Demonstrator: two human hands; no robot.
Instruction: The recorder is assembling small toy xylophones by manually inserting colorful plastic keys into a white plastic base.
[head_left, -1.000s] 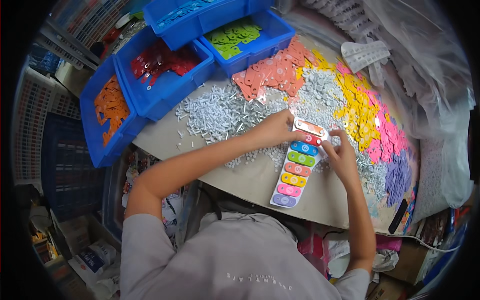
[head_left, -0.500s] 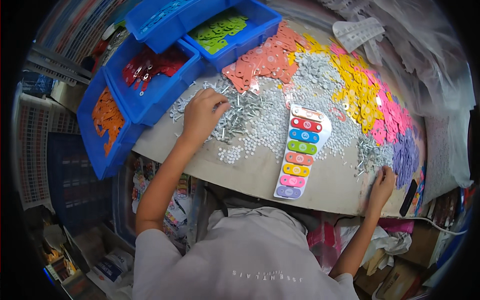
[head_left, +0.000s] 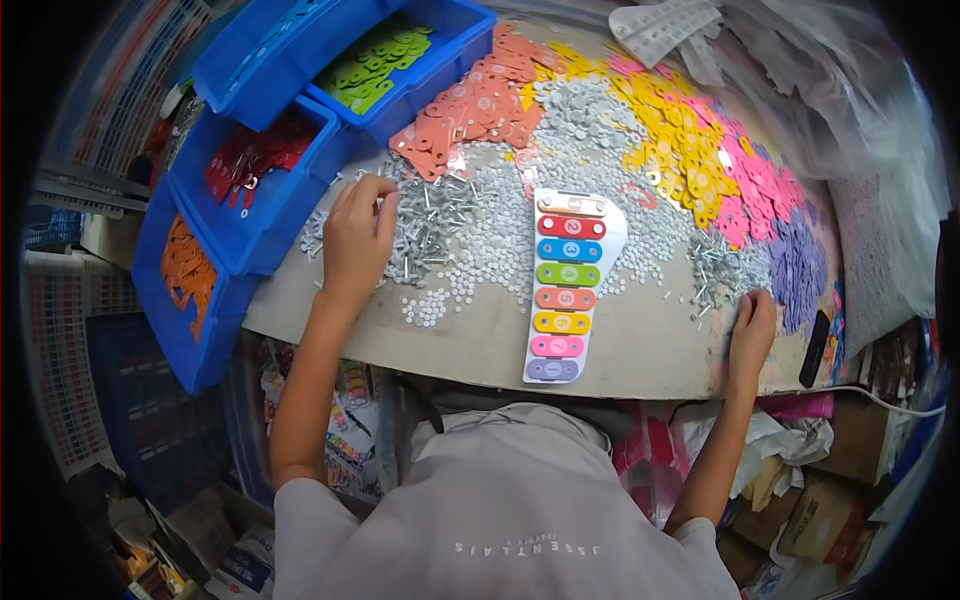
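A toy xylophone lies upright before me, a white wedge-shaped base with several coloured bars across it. Its upper bars have white caps at their ends; lower bars show bare metal fastener heads. My left hand is at the edge of a heap of silver screws, fingers curled and thumb close to them. Whatever is between those fingertips is hidden. At the right, my right hand touches the lower side of a smaller screw pile, its fingers bent together. What it pinches cannot be made out.
Small white caps spread around the xylophone. Behind lie salmon plates, yellow plates, pink plates and purple plates. Blue bins with coloured plates stand left. A black bar-shaped object lies near the right edge.
The view has shifted, so the table and xylophone appear further left. My left hand stays by the screws with its fingers turned more upward; my right hand remains at the smaller screw pile.
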